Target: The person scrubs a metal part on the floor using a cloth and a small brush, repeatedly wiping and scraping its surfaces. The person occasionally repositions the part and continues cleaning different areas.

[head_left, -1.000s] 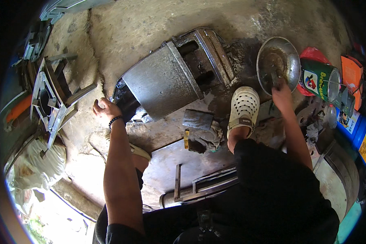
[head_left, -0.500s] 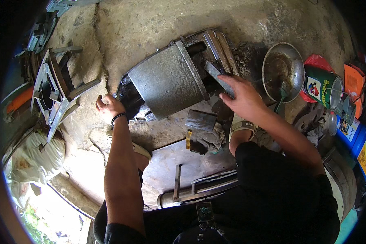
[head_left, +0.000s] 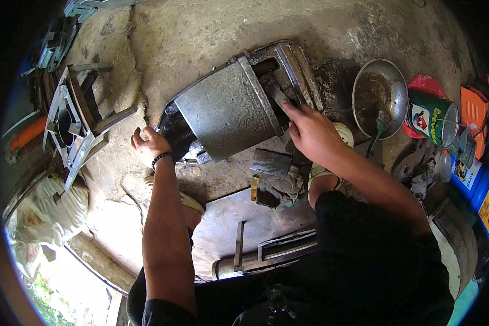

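On the floor before me lies a heavy, oily metal casting (head_left: 228,111), with a broad grey block across its middle and a dark threaded screw at its left end. My right hand (head_left: 319,133) grips a flat metal strip (head_left: 277,93), whose far end reaches into the dark gap right of the block. My left hand (head_left: 151,146), wearing a beaded bracelet, is at the casting's left end, fingers bent but apart. Nothing shows in its grasp; its contact with the casting is partly hidden. A dark flat block (head_left: 271,162) lies on a grey rag (head_left: 288,187) nearer me.
Right of the casting stands a metal bowl (head_left: 358,98) with a green-handled brush (head_left: 380,127) in it. Beyond are a green can (head_left: 426,117), an orange box (head_left: 474,117) and a blue container (head_left: 475,185). A welded metal frame (head_left: 73,127) stands left; a metal tube (head_left: 271,263) lies near me.
My right hand has shifted slightly left and forward, pushing the metal strip deeper into the gap. My left hand stays by the casting's left end. The view has shifted slightly.
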{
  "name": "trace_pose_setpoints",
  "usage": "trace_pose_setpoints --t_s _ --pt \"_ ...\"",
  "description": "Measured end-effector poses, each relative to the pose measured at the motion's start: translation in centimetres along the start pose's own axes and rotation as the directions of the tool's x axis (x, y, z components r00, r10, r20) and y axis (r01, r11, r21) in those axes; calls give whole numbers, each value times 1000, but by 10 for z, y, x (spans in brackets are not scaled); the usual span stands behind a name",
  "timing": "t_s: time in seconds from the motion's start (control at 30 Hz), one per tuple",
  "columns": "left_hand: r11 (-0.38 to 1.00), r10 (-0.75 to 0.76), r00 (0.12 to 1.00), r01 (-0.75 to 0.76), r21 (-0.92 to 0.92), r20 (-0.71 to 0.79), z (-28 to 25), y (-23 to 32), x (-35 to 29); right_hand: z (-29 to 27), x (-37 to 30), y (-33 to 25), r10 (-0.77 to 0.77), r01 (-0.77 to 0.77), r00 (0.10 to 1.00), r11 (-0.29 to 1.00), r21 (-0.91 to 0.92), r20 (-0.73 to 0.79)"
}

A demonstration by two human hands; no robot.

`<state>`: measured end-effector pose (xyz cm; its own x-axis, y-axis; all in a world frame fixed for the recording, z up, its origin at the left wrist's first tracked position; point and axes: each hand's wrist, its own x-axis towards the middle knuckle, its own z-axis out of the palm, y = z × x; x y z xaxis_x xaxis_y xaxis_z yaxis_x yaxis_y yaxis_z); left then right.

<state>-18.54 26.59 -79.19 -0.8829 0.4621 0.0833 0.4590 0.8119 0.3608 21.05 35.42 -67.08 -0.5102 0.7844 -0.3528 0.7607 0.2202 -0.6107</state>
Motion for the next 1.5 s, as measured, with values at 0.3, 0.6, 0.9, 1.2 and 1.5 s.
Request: trace_pose_setpoints --t_s 0.3,0.6,0.9,1.2,1.5 --pt "1000 9 1000 -9 4 -25 4 -4 2 -2 9 -3 46 -48 998 998 49 33" --pt "999 4 1000 -3 44 -26 5 -7 4 -19 16 0 -68 80 989 993 91 -129" --pt "999 29 994 -31 -21 -101 9 -9 4 -34 14 -5 112 -107 984 993 -42 137" --pt "999 -8 999 10 47 -38 7 -6 4 -40 45 -7 52 -54 998 996 -78 -25" --pt "999 -15 999 16 30 -33 6 -6 4 -36 41 -13 -36 34 999 995 -91 -22"
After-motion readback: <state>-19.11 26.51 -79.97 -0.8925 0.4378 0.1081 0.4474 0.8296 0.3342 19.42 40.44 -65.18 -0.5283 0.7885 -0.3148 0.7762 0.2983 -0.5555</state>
